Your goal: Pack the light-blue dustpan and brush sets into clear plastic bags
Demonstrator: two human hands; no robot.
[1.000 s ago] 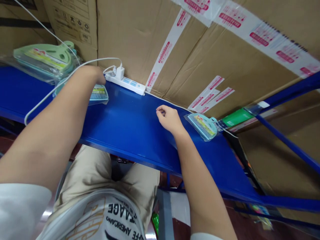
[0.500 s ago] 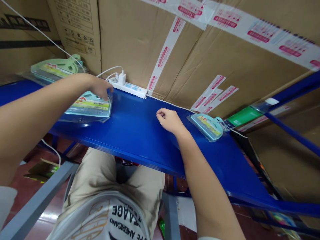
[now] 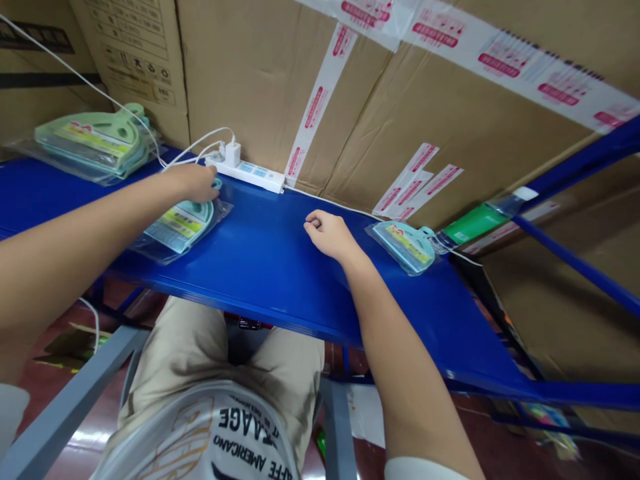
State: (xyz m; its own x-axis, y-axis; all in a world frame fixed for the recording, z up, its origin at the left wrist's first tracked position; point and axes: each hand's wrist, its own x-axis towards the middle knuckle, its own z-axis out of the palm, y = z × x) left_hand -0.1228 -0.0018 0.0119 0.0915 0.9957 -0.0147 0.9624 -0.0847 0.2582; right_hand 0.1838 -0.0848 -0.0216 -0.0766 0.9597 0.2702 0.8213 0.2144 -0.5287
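The left hand [image 3: 193,183] is gripping a bagged teal item [image 3: 181,223] on the blue worktop [image 3: 270,267]; the right hand [image 3: 327,233] is resting loosely fisted, empty, near another packet [image 3: 404,245].

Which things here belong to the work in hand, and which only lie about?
In hand:
- left hand on bagged blue item
- right hand, closed, resting on blue shelf

Lying about:
- stack of bagged items
- single bagged item
- power strip
- cardboard boxes
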